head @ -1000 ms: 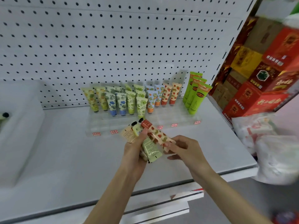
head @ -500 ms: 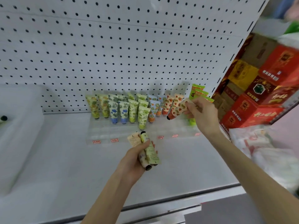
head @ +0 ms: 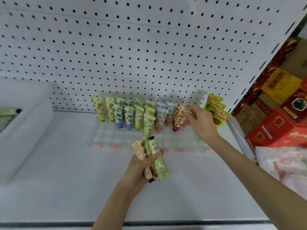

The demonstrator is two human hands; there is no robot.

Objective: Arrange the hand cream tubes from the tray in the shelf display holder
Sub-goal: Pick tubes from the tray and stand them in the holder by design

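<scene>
Right hand [head: 200, 121] seated orange tube [head: 178, 117] in holder [head: 108, 138].

tubes [head: 150, 121] in holder [head: 116, 138], tray [head: 25, 128] left

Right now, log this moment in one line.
right hand: pinches red-capped hand cream tube at display holder | left hand: grips spare tubes

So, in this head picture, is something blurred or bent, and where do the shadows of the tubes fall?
Head view: wide-angle bending curves the pegboard hole rows; red boxes and plastic bags at right are blurred; displayed tubes throw soft shadows on the pegboard behind.
</scene>
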